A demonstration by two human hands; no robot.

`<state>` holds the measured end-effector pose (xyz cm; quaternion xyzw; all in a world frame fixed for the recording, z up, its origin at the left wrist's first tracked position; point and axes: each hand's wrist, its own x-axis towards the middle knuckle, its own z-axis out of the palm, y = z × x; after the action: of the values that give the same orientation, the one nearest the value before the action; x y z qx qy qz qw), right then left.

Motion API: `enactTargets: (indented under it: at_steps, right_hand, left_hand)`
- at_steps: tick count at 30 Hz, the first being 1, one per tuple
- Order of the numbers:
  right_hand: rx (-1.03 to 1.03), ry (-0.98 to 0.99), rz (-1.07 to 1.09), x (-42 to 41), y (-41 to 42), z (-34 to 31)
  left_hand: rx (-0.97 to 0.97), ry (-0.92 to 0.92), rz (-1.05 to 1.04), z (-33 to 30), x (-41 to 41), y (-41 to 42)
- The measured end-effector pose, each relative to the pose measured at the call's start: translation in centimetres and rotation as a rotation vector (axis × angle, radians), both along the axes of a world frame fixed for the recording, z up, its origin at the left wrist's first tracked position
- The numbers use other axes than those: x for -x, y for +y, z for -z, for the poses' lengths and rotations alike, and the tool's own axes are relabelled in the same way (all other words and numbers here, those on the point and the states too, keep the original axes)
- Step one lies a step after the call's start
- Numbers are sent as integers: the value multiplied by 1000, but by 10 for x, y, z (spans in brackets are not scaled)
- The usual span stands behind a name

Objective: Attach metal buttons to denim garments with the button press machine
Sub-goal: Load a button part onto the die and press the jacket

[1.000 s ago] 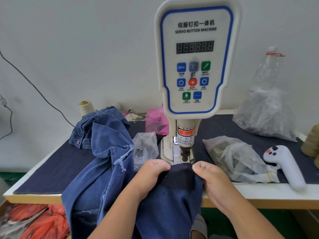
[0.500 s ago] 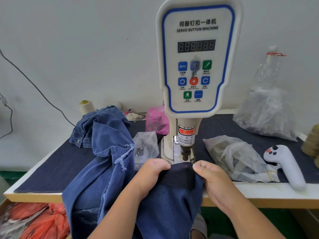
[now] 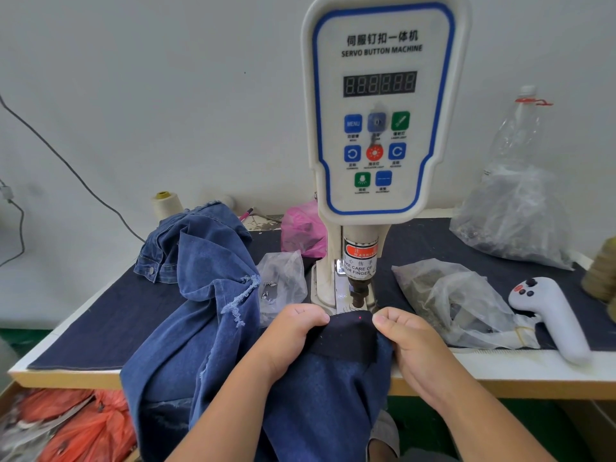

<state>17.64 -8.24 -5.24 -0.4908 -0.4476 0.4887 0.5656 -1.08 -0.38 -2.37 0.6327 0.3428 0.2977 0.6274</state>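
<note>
Denim garment point(image 3: 326, 388) w/ dark waistband stretched flat below press head point(image 3: 358, 293); left hand point(image 3: 293, 331) & right hand point(image 3: 410, 341) each pinch an edge, likely centring red laser dot point(image 3: 361, 317) for button.

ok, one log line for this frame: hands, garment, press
left hand: pinches denim waistband | right hand: pinches waistband | red laser dot on waistband | press head: raised, clear of cloth

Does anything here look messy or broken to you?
Nothing looks broken. The denim garment has a frayed, ragged slit on its draped part, possibly deliberate styling. Both hands pinch the dark waistband flat before the press head.
</note>
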Motion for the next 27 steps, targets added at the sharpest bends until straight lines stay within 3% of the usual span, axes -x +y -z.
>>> enactTargets:
  at_steps: [13, 27]
  right_hand:
    - [-36, 65, -36, 0, -1, 0]
    - [-39, 84, -14, 2, 1, -2]
  left_hand:
    - [15, -35, 96, 1, 3, 2]
    - [35, -33, 48, 2, 1, 2]
